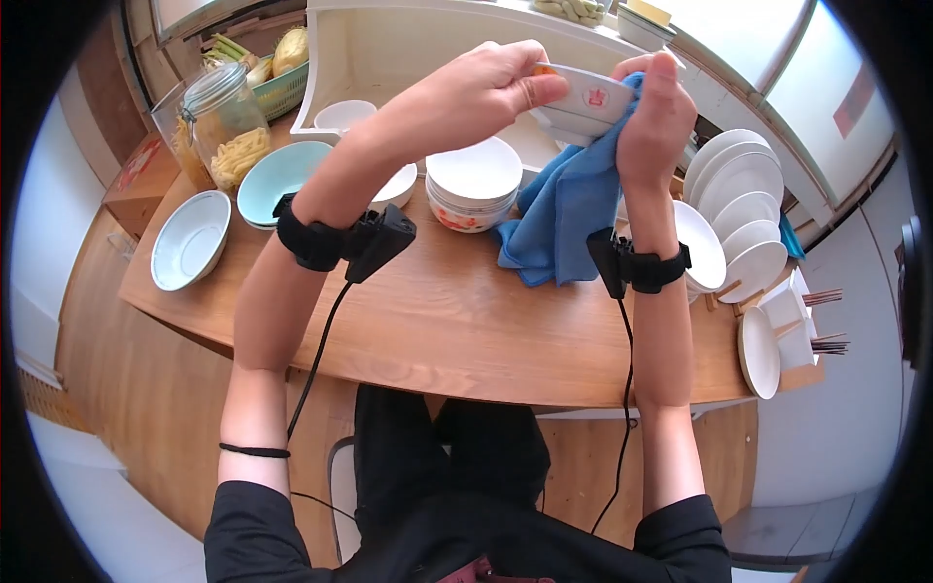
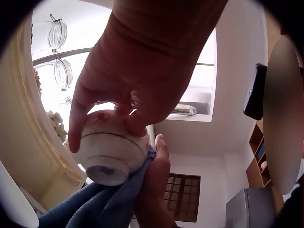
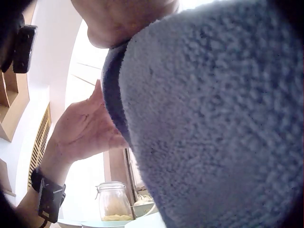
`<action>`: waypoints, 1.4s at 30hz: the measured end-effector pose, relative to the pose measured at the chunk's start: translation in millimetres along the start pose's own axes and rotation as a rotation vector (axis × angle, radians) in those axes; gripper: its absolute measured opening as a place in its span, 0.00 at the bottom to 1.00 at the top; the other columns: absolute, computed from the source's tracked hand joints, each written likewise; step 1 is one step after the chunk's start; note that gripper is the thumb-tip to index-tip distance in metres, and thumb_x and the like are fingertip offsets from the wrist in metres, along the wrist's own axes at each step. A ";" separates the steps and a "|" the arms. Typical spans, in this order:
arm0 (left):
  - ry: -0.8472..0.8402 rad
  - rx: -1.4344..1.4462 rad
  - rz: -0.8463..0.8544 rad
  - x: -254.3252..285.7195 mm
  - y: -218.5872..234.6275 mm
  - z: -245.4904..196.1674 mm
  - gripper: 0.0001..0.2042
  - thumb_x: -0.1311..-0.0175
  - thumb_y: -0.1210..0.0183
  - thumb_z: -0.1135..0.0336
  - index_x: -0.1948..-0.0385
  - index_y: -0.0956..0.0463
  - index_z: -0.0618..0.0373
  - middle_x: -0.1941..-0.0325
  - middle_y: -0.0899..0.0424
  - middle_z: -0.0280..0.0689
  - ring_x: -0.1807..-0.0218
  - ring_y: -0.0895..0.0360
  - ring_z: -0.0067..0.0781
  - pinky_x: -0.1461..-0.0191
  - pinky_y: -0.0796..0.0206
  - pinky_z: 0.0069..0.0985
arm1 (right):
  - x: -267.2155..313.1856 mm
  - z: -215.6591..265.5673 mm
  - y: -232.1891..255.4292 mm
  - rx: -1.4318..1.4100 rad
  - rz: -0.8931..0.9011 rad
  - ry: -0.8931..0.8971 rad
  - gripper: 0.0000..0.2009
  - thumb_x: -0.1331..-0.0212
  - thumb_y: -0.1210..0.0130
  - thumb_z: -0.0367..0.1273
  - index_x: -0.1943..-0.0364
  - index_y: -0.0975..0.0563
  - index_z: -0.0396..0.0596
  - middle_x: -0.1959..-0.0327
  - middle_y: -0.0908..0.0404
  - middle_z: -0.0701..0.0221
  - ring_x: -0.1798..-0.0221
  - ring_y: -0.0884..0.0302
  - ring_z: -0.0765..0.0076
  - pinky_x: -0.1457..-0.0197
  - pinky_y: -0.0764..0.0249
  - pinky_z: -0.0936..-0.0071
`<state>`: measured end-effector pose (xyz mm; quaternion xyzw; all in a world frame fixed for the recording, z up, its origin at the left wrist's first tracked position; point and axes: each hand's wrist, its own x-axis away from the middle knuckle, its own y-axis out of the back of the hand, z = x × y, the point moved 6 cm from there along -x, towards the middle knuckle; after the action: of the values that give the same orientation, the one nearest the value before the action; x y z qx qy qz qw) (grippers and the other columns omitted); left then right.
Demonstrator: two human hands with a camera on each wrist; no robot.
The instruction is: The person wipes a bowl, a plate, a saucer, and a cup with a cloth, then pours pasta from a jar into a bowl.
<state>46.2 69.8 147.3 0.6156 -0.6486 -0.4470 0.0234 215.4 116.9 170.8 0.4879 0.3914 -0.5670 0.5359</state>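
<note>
A white bowl [image 1: 586, 95] with a red mark on its side is raised above the table, tilted. My left hand [image 1: 496, 85] grips its rim, thumb on the outside, and in the left wrist view the foot of the bowl [image 2: 114, 149] faces the camera. My right hand [image 1: 657, 131] holds a blue cloth [image 1: 573, 199] against the bowl's other side, thumb pointing up. The cloth hangs down to the tabletop. In the right wrist view the cloth [image 3: 213, 118] fills most of the picture and hides the bowl.
Stacked white bowls [image 1: 474, 175] stand behind the cloth. Pale blue bowls [image 1: 282, 180] and a glass jar [image 1: 233, 136] of pasta are on the left. Upright plates [image 1: 743, 185] in a rack and a chopstick holder [image 1: 792, 316] line the right of the wooden table [image 1: 466, 321].
</note>
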 end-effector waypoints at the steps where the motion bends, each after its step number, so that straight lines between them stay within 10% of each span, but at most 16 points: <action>1: 0.003 -0.001 0.002 1.2 -3.7 -0.4 0.19 0.28 0.50 0.49 0.59 0.28 0.60 0.62 0.26 0.37 0.56 0.28 0.26 0.50 0.30 0.27 | 2.6 4.8 -4.1 -0.002 -0.001 -0.004 0.33 0.29 0.63 0.55 0.79 0.20 0.43 0.87 0.27 0.72 0.79 0.28 0.77 0.73 0.35 0.78; 8: -0.060 -0.310 -0.164 4.0 -10.3 -5.1 0.18 0.32 0.44 0.50 0.59 0.27 0.59 0.65 0.28 0.45 0.58 0.28 0.40 0.54 0.34 0.35 | 3.0 -18.8 -4.7 -0.038 0.008 -0.120 0.34 0.30 0.60 0.53 0.87 0.23 0.43 0.93 0.33 0.74 0.86 0.34 0.78 0.78 0.39 0.78; 13: -0.008 0.169 -0.079 -2.4 -14.5 5.7 0.33 0.35 0.42 0.48 0.36 0.41 0.60 0.46 0.26 0.46 0.41 0.26 0.37 0.42 0.28 0.32 | -0.4 -71.9 9.1 -0.745 -0.158 -0.627 0.29 0.31 0.61 0.50 0.86 0.27 0.48 0.87 0.29 0.75 0.84 0.36 0.78 0.75 0.36 0.82; 20: -0.132 0.451 -0.020 -6.2 -12.0 9.1 0.34 0.40 0.35 0.52 0.39 0.38 0.64 0.42 0.26 0.45 0.44 0.24 0.31 0.38 0.31 0.28 | 12.8 -81.1 -15.7 -1.029 -0.196 -0.829 0.25 0.31 0.61 0.48 0.80 0.25 0.47 0.83 0.23 0.70 0.82 0.29 0.74 0.74 0.30 0.80; 30: -0.178 0.303 -0.028 -3.2 3.2 -1.3 0.28 0.50 0.26 0.60 0.51 0.26 0.65 0.56 0.18 0.38 0.53 0.22 0.24 0.46 0.29 0.22 | 16.1 -52.2 -17.5 -0.770 -0.226 -0.800 0.25 0.31 0.59 0.49 0.77 0.23 0.46 0.80 0.23 0.72 0.78 0.29 0.76 0.70 0.31 0.82; 42: -0.159 -0.022 0.005 -0.3 1.5 -2.7 0.22 0.47 0.29 0.58 0.58 0.25 0.64 0.68 0.23 0.30 0.66 0.28 0.15 0.62 0.32 0.17 | 6.1 -22.5 -14.4 -0.291 -0.007 -0.350 0.29 0.29 0.62 0.49 0.80 0.22 0.41 0.85 0.30 0.76 0.79 0.38 0.81 0.73 0.43 0.79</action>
<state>46.7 68.3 150.0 0.5764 -0.6450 -0.5013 -0.0202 204.4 139.1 158.8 0.2983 0.3719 -0.5823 0.6585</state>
